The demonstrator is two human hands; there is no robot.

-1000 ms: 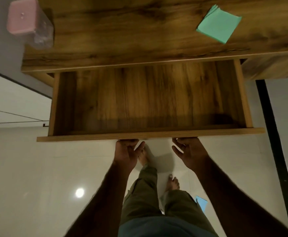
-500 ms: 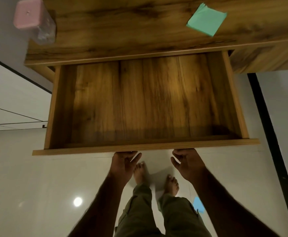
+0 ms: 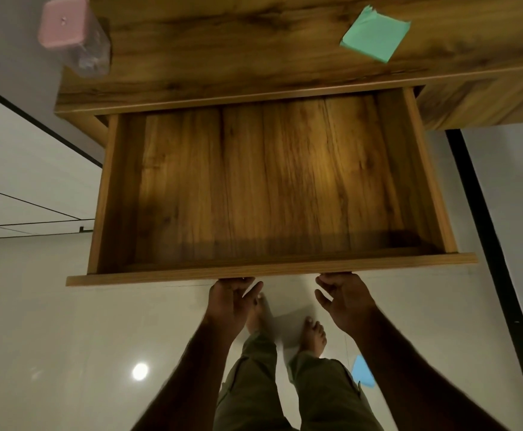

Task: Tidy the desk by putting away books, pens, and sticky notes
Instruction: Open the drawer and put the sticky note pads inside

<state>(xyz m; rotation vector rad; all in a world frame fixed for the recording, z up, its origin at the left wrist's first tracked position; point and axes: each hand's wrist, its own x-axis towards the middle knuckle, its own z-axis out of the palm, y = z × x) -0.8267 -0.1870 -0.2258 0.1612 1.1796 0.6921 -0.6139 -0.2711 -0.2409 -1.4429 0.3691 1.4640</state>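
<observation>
- Head view: left hand [image 3: 232, 298] and right hand [image 3: 345, 301] hook under the drawer [image 3: 272, 270] front, apart.
- Pull evenly; sticky notes [image 3: 375, 34] lie on the counter [image 3: 222, 57].

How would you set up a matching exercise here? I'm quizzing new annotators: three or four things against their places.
Things: 1 green sticky notes; 2 pink-lidded container; 3 blue paper; 4 left hand.
Places: A on the floor; B at the desk's left end; C gripping the drawer front; D on the desk, right side.
Pairs: 1-D, 2-B, 3-A, 4-C.
</observation>
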